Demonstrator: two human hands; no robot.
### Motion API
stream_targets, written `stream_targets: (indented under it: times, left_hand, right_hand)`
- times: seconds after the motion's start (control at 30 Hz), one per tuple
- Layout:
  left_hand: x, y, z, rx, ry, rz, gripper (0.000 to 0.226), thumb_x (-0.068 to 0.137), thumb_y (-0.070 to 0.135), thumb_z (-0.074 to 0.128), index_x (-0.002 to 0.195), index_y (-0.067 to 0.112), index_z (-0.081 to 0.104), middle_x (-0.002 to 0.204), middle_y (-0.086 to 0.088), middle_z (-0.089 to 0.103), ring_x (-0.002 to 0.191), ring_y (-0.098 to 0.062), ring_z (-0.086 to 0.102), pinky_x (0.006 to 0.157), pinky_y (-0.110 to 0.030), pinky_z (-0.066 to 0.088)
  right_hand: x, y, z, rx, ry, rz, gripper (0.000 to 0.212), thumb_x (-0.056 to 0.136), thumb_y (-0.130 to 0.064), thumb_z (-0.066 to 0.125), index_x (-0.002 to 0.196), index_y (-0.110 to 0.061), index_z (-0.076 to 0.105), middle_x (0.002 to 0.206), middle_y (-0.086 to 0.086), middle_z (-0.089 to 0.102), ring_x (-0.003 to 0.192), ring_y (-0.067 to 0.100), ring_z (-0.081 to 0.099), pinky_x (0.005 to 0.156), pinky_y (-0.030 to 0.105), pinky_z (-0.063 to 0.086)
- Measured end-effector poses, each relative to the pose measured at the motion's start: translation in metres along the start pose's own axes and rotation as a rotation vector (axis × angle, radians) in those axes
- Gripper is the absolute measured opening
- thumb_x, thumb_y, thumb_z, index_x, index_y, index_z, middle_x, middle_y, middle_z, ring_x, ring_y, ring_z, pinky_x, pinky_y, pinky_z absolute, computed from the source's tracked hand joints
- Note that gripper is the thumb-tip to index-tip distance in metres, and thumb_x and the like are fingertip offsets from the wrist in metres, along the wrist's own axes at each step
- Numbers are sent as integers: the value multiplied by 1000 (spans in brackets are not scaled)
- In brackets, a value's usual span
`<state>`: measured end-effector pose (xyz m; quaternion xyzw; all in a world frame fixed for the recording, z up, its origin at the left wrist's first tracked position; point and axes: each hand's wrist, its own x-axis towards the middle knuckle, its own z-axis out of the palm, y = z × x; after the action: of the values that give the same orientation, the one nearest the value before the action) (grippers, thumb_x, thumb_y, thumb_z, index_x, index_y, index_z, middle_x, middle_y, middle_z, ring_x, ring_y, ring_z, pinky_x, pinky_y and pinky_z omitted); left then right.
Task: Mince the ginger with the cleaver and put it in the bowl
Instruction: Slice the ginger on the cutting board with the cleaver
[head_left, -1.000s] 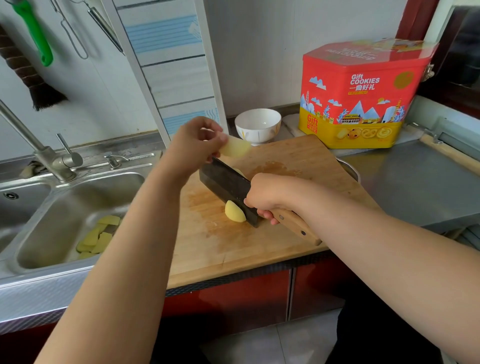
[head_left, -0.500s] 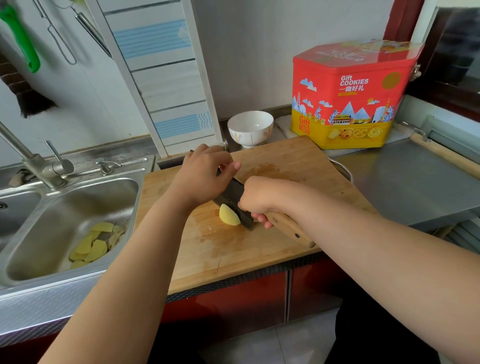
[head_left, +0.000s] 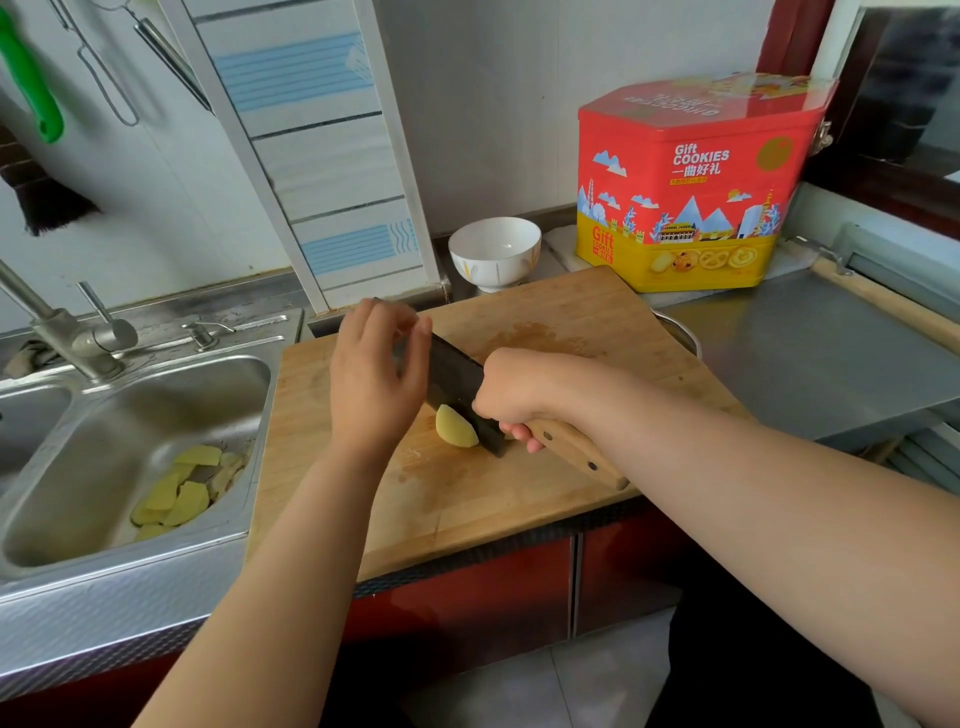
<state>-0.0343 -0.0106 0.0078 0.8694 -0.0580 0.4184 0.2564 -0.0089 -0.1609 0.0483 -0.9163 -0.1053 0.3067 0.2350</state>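
A wooden board (head_left: 519, 499) lies on a steel worktop (head_left: 810, 358) beside the sink (head_left: 130, 405), where peelings (head_left: 182, 488) lie. At the board's middle the ginger (head_left: 455, 427) rests against the cleaver (head_left: 457, 387), whose handle the right hand (head_left: 511, 387) grips closed. The left hand (head_left: 371, 379) is flat and open beside the blade. The bowl (head_left: 493, 252) stands past the board's far edge, near a red tin (head_left: 691, 176).

White tiled wall (head_left: 519, 104), steel counter (head_left: 805, 353), red cabinets (head_left: 467, 597).
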Motion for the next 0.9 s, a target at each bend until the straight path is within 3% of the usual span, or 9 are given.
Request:
stream_targets:
  times: [0.07,0.2,0.37,0.47,0.6,0.9]
  left_hand:
    - [-24,-3,3,-41,9,-44,14,94,21,55,84,11,56,83,5,52,79,-11,48,70,-25,38]
    - [-58,-12,14,-70,-172,-99,7,91,17,60,87,13,59,86,5,55,79,-12,51,69,-27,43]
    - [-63,-16,15,43,-282,-14,7,86,8,66,87,11,60,90,1,56,79,-17,51,64,-26,38]
    - [-63,-15,15,76,-285,23,8,84,5,66,86,11,60,91,-2,58,78,-21,54,59,-29,39]
    - [-63,-15,13,74,-277,28,7,85,7,65,84,11,59,91,-2,58,77,-21,55,58,-29,40]
    - [-63,-14,13,67,-284,36,7,85,3,63,86,9,60,96,-4,58,82,-24,55,61,-33,44]
  right_hand:
    - [0,1,0,7,-7,-1,20,99,-12,40,102,1,55,69,14,55,48,22,50,48,29,47]
    - [2,1,1,9,-7,1,28,100,-12,42,110,5,61,80,16,58,55,23,52,50,31,49]
    - [2,5,-1,62,21,-7,19,101,-15,45,104,0,57,72,11,57,51,17,50,47,29,49]
    - [0,7,-4,106,29,-13,9,100,-15,49,99,-6,50,70,8,57,47,13,48,45,27,48]
    - [-5,5,-9,99,53,-20,17,99,-19,52,85,-11,47,69,7,58,47,14,49,45,27,48]
    - [-22,-8,-17,42,102,-34,25,101,-21,49,83,-5,55,64,8,57,44,16,48,44,26,47]
